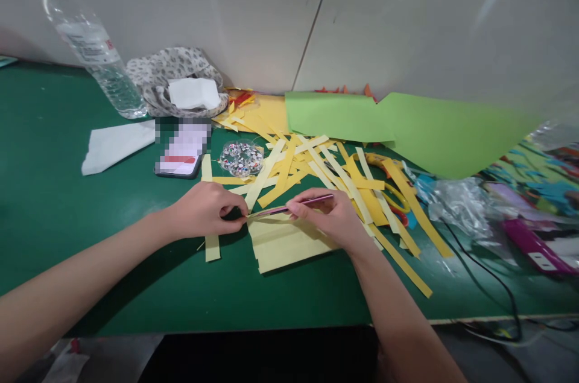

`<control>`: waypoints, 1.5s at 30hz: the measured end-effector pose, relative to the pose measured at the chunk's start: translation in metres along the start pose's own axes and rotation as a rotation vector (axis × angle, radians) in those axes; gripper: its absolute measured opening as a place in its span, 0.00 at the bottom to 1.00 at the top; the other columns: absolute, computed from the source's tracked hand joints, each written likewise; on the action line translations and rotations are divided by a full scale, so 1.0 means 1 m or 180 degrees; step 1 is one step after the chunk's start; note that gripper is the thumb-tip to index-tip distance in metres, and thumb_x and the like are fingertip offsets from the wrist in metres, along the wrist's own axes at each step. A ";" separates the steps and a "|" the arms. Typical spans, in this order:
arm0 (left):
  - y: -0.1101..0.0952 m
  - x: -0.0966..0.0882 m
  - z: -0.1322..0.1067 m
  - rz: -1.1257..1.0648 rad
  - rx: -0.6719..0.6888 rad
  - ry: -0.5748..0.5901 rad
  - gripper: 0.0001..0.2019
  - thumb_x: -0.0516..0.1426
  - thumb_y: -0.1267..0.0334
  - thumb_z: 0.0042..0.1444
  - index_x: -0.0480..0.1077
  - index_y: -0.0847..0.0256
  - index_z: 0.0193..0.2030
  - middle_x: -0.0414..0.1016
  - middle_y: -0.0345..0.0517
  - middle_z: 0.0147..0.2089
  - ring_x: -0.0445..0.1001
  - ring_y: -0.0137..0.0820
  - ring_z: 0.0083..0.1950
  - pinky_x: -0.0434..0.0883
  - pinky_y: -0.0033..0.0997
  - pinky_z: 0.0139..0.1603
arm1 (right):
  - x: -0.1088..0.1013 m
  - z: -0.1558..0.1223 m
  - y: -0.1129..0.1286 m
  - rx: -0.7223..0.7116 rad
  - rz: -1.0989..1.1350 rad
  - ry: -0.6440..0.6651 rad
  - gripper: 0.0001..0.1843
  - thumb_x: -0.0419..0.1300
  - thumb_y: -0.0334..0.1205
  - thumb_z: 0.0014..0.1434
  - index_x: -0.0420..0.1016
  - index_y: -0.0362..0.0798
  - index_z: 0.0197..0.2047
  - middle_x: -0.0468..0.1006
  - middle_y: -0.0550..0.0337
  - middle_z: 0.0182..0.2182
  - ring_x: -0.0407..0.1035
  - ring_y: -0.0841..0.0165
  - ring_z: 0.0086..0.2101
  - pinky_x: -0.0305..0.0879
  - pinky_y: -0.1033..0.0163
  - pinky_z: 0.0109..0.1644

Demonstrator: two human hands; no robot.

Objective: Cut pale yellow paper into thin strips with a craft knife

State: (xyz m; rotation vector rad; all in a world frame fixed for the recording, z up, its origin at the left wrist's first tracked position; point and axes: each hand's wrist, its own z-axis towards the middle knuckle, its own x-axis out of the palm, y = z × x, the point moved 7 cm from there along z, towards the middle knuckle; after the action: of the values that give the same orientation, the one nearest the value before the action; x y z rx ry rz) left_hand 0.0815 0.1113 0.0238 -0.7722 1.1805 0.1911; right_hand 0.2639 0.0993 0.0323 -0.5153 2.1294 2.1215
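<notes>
My left hand (210, 209) is closed in a pinch at the upper left corner of a pale yellow sheet of paper (289, 250). My right hand (328, 214) grips a slender dark-pink pen-like tool (316, 199), whose thin tip points left along the sheet's top edge, close to my left fingertips. Whether the tip is a blade or a point, I cannot make out. A pale strip of paper (212, 248) lies partly under my left hand. Beyond both hands, yellow paper strips (289, 166) lie in a loose heap.
A phone (183, 151), a case of small gems (242, 158) and a tilted-looking water bottle (97, 51) are to the left. Green paper (452, 129) leans at the back. Scissors (395, 196), clear plastic (461, 202), a magenta device (534, 247) and a black cable (484, 277) are right.
</notes>
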 end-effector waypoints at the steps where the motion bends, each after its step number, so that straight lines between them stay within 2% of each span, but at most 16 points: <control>1: 0.000 0.000 0.000 0.0004 -0.0018 0.0019 0.08 0.56 0.63 0.53 0.77 0.58 0.33 0.63 0.33 0.17 0.63 0.21 0.20 0.56 0.23 0.24 | 0.000 0.000 0.000 -0.0007 -0.0020 -0.0008 0.12 0.69 0.48 0.47 0.80 0.48 0.28 0.81 0.58 0.23 0.76 0.65 0.27 0.75 0.60 0.35; 5: 0.001 0.000 0.000 0.0013 -0.0048 0.0035 0.08 0.56 0.64 0.52 0.77 0.57 0.33 0.63 0.33 0.17 0.63 0.21 0.20 0.57 0.23 0.24 | -0.002 -0.001 0.002 -0.0064 -0.0114 -0.0020 0.10 0.69 0.46 0.47 0.80 0.48 0.27 0.81 0.58 0.23 0.76 0.65 0.27 0.75 0.60 0.35; 11: 0.000 -0.001 0.000 0.0013 -0.0010 0.0000 0.07 0.56 0.64 0.52 0.77 0.58 0.33 0.62 0.33 0.17 0.63 0.22 0.20 0.56 0.23 0.24 | -0.013 -0.002 -0.001 -0.0049 -0.0002 -0.0271 0.10 0.71 0.45 0.45 0.80 0.48 0.27 0.80 0.58 0.23 0.76 0.64 0.26 0.75 0.60 0.33; 20: 0.001 0.000 0.000 0.0005 -0.0026 0.0027 0.07 0.57 0.64 0.52 0.78 0.57 0.33 0.63 0.32 0.17 0.63 0.21 0.20 0.57 0.23 0.24 | -0.001 -0.002 0.002 -0.0106 0.0016 0.0028 0.09 0.70 0.44 0.47 0.81 0.49 0.28 0.81 0.59 0.24 0.76 0.66 0.27 0.74 0.62 0.35; 28: 0.001 0.000 0.000 0.0045 0.0033 0.0001 0.07 0.57 0.65 0.52 0.78 0.57 0.33 0.62 0.32 0.17 0.64 0.22 0.20 0.56 0.24 0.24 | -0.001 -0.001 0.000 -0.0087 -0.0041 0.0005 0.08 0.69 0.44 0.48 0.81 0.48 0.28 0.81 0.58 0.24 0.76 0.66 0.27 0.74 0.61 0.34; 34: 0.001 -0.001 0.000 0.0065 0.0071 -0.0021 0.07 0.57 0.65 0.52 0.78 0.57 0.33 0.63 0.32 0.17 0.64 0.22 0.20 0.57 0.24 0.24 | -0.008 -0.002 0.002 -0.0144 -0.0137 -0.0197 0.08 0.69 0.43 0.47 0.79 0.48 0.26 0.80 0.59 0.24 0.76 0.66 0.27 0.73 0.63 0.32; 39: 0.000 -0.003 -0.001 0.0077 0.0281 -0.0113 0.07 0.58 0.66 0.51 0.78 0.57 0.35 0.64 0.33 0.16 0.65 0.23 0.21 0.58 0.24 0.25 | -0.009 -0.003 0.000 -0.0165 -0.0088 -0.0212 0.07 0.69 0.43 0.47 0.80 0.48 0.26 0.80 0.59 0.24 0.76 0.67 0.27 0.73 0.64 0.33; 45: 0.000 -0.003 -0.002 0.0070 0.0332 -0.0153 0.07 0.58 0.65 0.51 0.78 0.56 0.35 0.65 0.33 0.17 0.65 0.23 0.21 0.59 0.24 0.25 | -0.004 -0.002 0.001 -0.0152 0.0126 -0.0102 0.07 0.70 0.43 0.46 0.80 0.48 0.26 0.80 0.60 0.22 0.75 0.67 0.25 0.74 0.63 0.32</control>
State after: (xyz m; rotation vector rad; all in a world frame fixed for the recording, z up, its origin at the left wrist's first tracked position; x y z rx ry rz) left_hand 0.0790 0.1112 0.0260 -0.6601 1.1447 0.1640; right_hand 0.2674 0.0984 0.0344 -0.4441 2.0939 2.1912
